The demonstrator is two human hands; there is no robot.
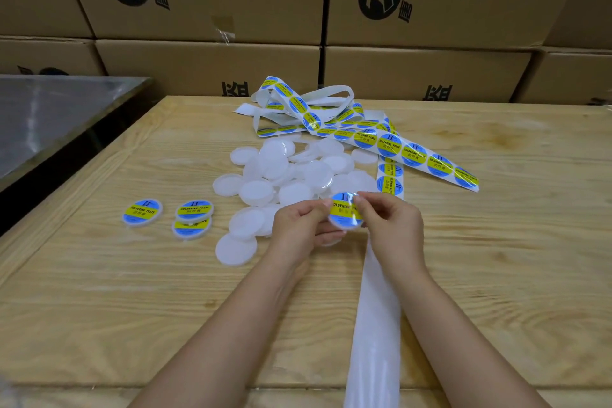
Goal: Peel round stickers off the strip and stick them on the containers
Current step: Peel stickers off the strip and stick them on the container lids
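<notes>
- Two hands meet over the near middle of the table, both busy with one small round container (344, 220).
- The right hand (392, 223) has its thumb and forefinger closed in a pinch at the container's upper right edge, where the rim of a sticker (342, 205) lies; its other fingers are curled below.
- The left hand (303, 225) grips the same container from the left and from underneath, fingers curled round it and thumb near the top edge.
- The sticker is blue with a yellow band and the words "SOLDERING PASTE". It covers the container's face, but whether it lies fully flat cannot be told.
- A bare white backing (376, 325) runs from under the right hand down to the near edge of the table.
- Beyond the right hand the strip (414, 154) carries a row of the same round stickers, then loops into a loose tangle at the far side of the table.
- A pile of white containers (291, 175) lies just beyond the hands, many overlapping; none of them shows a sticker.
- Three labelled containers (142, 212) lie to the left, well apart from the pile: one alone, and two just to its right, with one resting partly on the other.
- Everything sits on a light wooden table (132, 308).
- A grey metal surface (49, 116) adjoins the table at the far left.
- Stacked cardboard boxes (212, 53) with black printing fill the background.
</notes>
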